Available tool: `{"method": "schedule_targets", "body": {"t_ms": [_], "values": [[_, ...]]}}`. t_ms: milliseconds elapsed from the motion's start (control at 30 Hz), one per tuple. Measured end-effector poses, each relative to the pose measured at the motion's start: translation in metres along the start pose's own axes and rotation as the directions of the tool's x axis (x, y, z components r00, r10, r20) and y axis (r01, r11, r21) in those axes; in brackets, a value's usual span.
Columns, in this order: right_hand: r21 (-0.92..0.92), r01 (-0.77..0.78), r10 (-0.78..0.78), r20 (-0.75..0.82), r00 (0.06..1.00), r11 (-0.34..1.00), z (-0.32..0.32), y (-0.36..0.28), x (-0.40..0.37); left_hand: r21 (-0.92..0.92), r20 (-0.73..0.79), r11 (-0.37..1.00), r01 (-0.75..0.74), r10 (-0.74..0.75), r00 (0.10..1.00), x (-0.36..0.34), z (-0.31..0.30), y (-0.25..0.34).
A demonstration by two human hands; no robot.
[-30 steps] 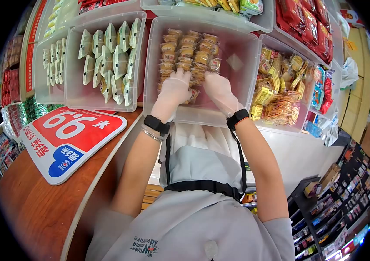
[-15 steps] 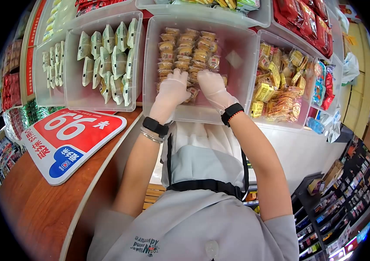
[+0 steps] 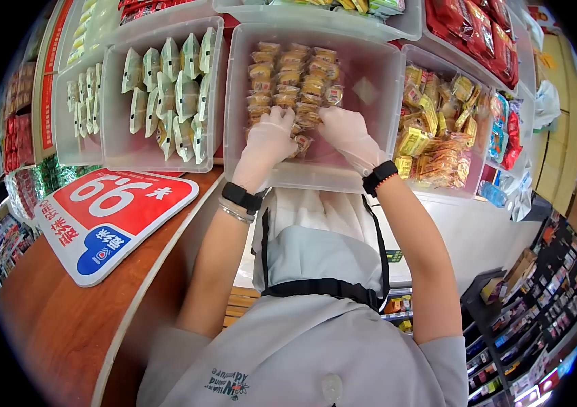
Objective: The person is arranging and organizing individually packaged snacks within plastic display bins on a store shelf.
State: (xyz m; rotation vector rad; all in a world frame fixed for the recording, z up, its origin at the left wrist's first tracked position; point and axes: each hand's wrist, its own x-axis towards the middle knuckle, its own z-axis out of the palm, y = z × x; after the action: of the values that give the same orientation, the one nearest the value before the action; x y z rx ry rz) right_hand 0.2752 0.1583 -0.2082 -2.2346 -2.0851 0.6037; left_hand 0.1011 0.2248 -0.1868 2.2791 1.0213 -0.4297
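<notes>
Several wrapped round snacks (image 3: 290, 71) stand in three rows inside a clear plastic bin (image 3: 381, 102). My left hand (image 3: 269, 144), in a thin clear glove, is over the near end of the left and middle rows, its fingers bent down among the packets. What its fingertips hold is hidden. My right hand (image 3: 349, 136), gloved too, is just right of the right row with its fingers curled together; anything in them is too small to make out. One loose packet (image 3: 301, 144) lies between my hands.
Left is a bin of pale upright packets (image 3: 185, 95); right, a bin of yellow packets (image 3: 412, 144). A red and white price sign (image 3: 115, 203) lies on the wooden counter (image 3: 51, 312). Red bags (image 3: 478, 34) fill a bin at the upper right.
My right hand has moved slightly right, away from the right row. My left hand has stayed nearly in place.
</notes>
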Motion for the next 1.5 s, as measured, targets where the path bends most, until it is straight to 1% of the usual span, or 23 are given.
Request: {"method": "schedule_targets", "body": {"t_ms": [67, 200, 333, 400, 467, 600, 700, 767, 900, 967, 1000, 1067, 1100, 1167, 1233, 1267, 1300, 1333, 1367, 1400, 1433, 1500], "values": [[0.026, 0.039, -0.041, 0.075, 0.996, 0.999, -0.005, 0.005, -0.005, 0.0, 0.002, 0.999, 0.033, -0.033, 0.999, 0.002, -0.002, 0.003], [-0.007, 0.035, -0.035, 0.066, 0.997, 0.999, 0.004, -0.004, -0.002, 0.004, 0.023, 0.994, 0.106, -0.106, 0.994, 0.005, -0.007, 0.009], [-0.015, 0.033, -0.033, 0.034, 0.999, 0.999, 0.008, -0.015, 0.001, -0.02, 0.021, 0.996, 0.087, -0.087, 0.996, 0.002, -0.009, 0.006], [-0.019, 0.034, -0.033, 0.025, 0.999, 0.999, 0.011, -0.014, 0.001, -0.051, 0.042, 0.998, 0.039, -0.037, 0.998, 0.0, -0.009, 0.005], [-0.013, 0.071, -0.071, -0.021, 0.997, 0.997, 0.019, -0.01, 0.002, -0.026, 0.054, 0.999, 0.035, -0.034, 0.998, 0.0, -0.006, 0.004], [0.011, 0.065, -0.065, -0.008, 0.998, 0.998, 0.023, -0.012, 0.005, 0.002, 0.104, 0.998, 0.059, -0.059, 0.993, 0.001, -0.012, 0.007], [0.05, 0.063, -0.061, -0.055, 0.997, 0.997, 0.028, -0.014, 0.008, -0.007, 0.113, 0.998, 0.07, -0.069, 0.991, 0.001, -0.015, 0.009], [0.026, -0.048, 0.049, -0.044, 0.998, 0.999, 0.024, -0.016, 0.01, -0.013, 0.095, 0.998, 0.056, -0.054, 0.994, 0.0, -0.013, 0.007], [-0.008, -0.077, 0.077, 0.003, 0.997, 0.997, 0.019, -0.008, 0.012, -0.032, 0.075, 0.999, 0.036, -0.033, 0.997, -0.001, -0.011, 0.009], [0.036, -0.143, 0.14, 0.078, 0.987, 0.989, 0.018, -0.008, 0.009, -0.021, 0.063, 0.999, 0.025, -0.024, 0.998, -0.001, -0.011, 0.012], [0.035, -0.142, 0.139, 0.079, 0.987, 0.989, 0.017, -0.008, 0.008, -0.01, 0.052, 1.0, 0.017, -0.016, 0.999, -0.002, -0.011, 0.012], [0.156, -0.165, 0.154, 0.08, 0.985, 0.974, 0.015, -0.007, 0.004, 0.02, 0.038, 1.0, 0.014, -0.015, 0.999, 0.0, -0.007, 0.012], [0.154, -0.161, 0.149, 0.083, 0.985, 0.975, 0.015, -0.005, 0.003, 0.053, 0.024, 0.999, 0.01, -0.011, 1.0, 0.0, -0.005, 0.012], [0.32, -0.142, 0.102, 0.138, 0.985, 0.937, 0.014, 0.002, 0.001, 0.056, 0.02, 0.998, 0.026, -0.027, 0.999, 0.001, -0.004, 0.012], [0.429, -0.264, 0.181, 0.224, 0.958, 0.864, -0.006, 0.009, -0.002, 0.061, 0.013, 0.997, 0.044, -0.045, 0.999, 0.002, -0.005, 0.012], [0.467, -0.282, 0.207, 0.206, 0.957, 0.838, 0.002, 0.021, 0.002, 0.046, 0.022, 0.997, 0.059, -0.06, 0.998, 0.002, -0.005, 0.013], [0.467, -0.279, 0.203, 0.207, 0.957, 0.839, 0.002, 0.022, 0.009, 0.03, 0.031, 0.997, 0.073, -0.074, 0.997, 0.002, -0.005, 0.013], [0.435, -0.37, 0.365, 0.099, 0.926, 0.821, 0.002, 0.022, 0.015, 0.03, 0.031, 0.997, 0.074, -0.075, 0.997, 0.002, -0.005, 0.012], [0.414, -0.46, 0.513, -0.019, 0.858, 0.785, 0.001, 0.024, 0.021, 0.04, 0.018, 0.997, 0.07, -0.07, 0.997, 0.001, -0.004, 0.012], [0.402, -0.564, 0.565, 0.131, 0.815, 0.721, -0.008, 0.022, 0.03, 0.05, 0.005, 0.997, 0.065, -0.065, 0.998, 0.001, -0.004, 0.012], [0.402, -0.566, 0.567, 0.129, 0.813, 0.72, -0.005, 0.022, 0.034, 0.051, 0.004, 0.997, 0.062, -0.062, 0.998, 0.002, -0.003, 0.011], [0.424, -0.631, 0.634, 0.154, 0.758, 0.65, 0.009, 0.023, 0.04, 0.028, -0.002, 0.998, 0.058, -0.058, 0.998, 0.001, -0.002, 0.009]]}}
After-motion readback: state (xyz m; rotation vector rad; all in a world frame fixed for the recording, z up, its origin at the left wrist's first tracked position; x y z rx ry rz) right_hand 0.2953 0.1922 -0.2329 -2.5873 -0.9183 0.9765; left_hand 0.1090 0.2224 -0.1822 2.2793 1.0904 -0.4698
